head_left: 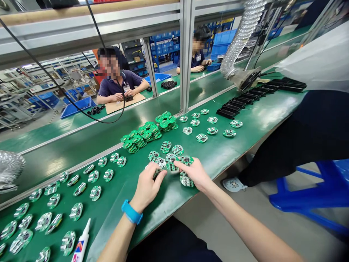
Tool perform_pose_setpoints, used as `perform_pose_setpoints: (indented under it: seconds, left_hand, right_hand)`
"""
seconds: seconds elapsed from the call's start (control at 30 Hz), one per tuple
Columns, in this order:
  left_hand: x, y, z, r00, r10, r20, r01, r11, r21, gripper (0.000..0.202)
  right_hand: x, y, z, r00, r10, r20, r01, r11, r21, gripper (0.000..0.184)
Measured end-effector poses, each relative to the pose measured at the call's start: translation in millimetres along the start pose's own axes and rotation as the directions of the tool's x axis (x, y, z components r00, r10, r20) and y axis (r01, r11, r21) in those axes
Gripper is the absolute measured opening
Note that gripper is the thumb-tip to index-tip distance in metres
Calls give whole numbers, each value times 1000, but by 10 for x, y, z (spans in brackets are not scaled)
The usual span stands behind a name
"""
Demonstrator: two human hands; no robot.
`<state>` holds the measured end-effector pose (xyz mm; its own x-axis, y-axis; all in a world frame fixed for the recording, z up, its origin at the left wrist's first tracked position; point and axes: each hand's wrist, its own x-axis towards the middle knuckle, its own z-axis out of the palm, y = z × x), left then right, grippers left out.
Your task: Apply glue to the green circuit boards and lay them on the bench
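- The right hand [197, 174] is pinching a circuit board [170, 164] beneath its thumb, on the near side of the board stack [148, 132].
- The left hand [147, 185] is curling its fingers narrowly nearby, also nearside of the stack; whether it is gripping anything cannot be told.
- Apparently done: single boards [95, 193] are lying spread out left of the stack; a smaller group [212, 119] is lying to its right.
- Apparently left: the stack's boards are lying piled together. Which spread boards are finished is not showing.
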<state>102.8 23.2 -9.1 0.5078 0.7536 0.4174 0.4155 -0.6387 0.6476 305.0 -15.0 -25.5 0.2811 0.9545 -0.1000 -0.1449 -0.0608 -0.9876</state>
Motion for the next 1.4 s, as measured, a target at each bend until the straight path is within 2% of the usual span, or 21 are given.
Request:
perform_pose_setpoints:
  seconds: [0.13,0.2,0.3,0.37,0.43,0.5,0.57,0.6,0.67,0.73,0.8,0.83,0.9,1.03,1.1,1.2,1.3,1.4]
  left_hand:
    - [221,-328,112,998,70,10,-69,944,322,16]
    - [274,-470,172,996,86,24,-88,902,422,18]
    - [282,-573,204,994,109,-18,-89,884,459,41]
    - [251,-532,200,988,132,-85,-82,896,437,46]
    - [196,-401,208,979,143,-145,-83,931,355,40]
    - [121,-210,253,982,106,-155,-73,976,205,35]
    - [35,-5,336,996,2,-86,-1,1000,9,35]
    - [-7,88,384,997,-73,-30,70,992,-103,37]
    - [-84,238,472,964,-239,112,263,903,-339,37]
    - [-145,342,527,893,-357,273,449,735,-508,39]
    - [-187,414,537,834,-405,374,552,606,-573,48]
    - [-202,442,529,824,-412,390,567,583,-582,51]
    - [-222,488,500,849,-405,339,528,623,-577,50]
    - [-223,515,436,942,-299,154,336,817,-468,43]
    - [-205,492,396,968,-222,118,251,880,-404,39]
    - [-147,430,306,995,-25,98,55,948,-312,28]
    - [-36,316,198,990,114,83,-95,975,-201,20]
    - [121,107,136,990,127,63,-127,992,-10,20]
  right_hand:
    - [345,41,23,991,-124,-49,111,972,-208,31]
    - [450,79,49,981,-179,-75,150,945,-291,26]
    - [480,129,66,956,-267,-120,210,911,-354,27]
    - [429,143,67,938,-317,-140,249,899,-361,34]
    - [335,138,75,920,-360,-156,290,892,-347,38]
    - [214,117,102,906,-392,-162,328,890,-318,37]
    - [81,88,145,901,-406,-154,356,893,-275,36]
    - [14,72,169,901,-409,-143,366,895,-255,39]
    - [-106,39,210,909,-400,-122,372,907,-200,47]
    - [-201,3,236,942,-317,-106,307,946,-103,52]
    - [-266,-44,247,993,-106,-55,109,992,57,58]
    - [-287,-72,250,1000,16,-11,-14,991,137,60]
    - [-312,-137,259,986,159,55,-168,952,257,63]
    - [-300,-240,300,992,123,31,-125,924,361,65]
    - [-263,-240,323,987,154,51,-162,911,378,65]
    - [-156,-180,333,980,187,73,-201,917,346,66]
    - [34,-127,310,993,116,37,-121,956,267,64]
    - [308,-123,285,1000,-7,-5,8,990,144,58]
